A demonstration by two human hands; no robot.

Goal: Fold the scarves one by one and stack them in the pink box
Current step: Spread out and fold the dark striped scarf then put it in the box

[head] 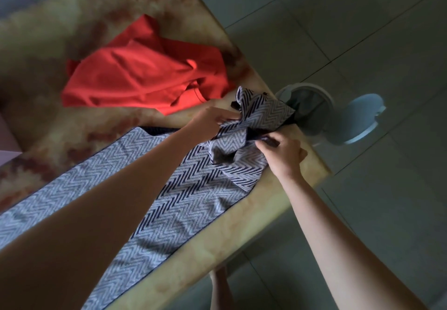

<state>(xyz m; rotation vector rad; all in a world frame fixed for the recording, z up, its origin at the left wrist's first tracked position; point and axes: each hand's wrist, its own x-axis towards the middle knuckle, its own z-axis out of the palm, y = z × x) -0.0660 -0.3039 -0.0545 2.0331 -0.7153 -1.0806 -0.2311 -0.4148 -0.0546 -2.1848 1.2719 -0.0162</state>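
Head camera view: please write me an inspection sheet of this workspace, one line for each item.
Surface: table with a marbled yellow and reddish top.
Job's things: chevron scarf lies stretched along the table, its far end bunched at the table edge; red scarf lies crumpled beyond it; pink box, only a corner shows at the left edge of the view.
Clutter: nothing seen.
Hands: left hand and right hand both grip the bunched end of the chevron scarf.
Cables: nothing seen.
Surroundings: tiled floor; a round pale bin stands on it beside the table corner.
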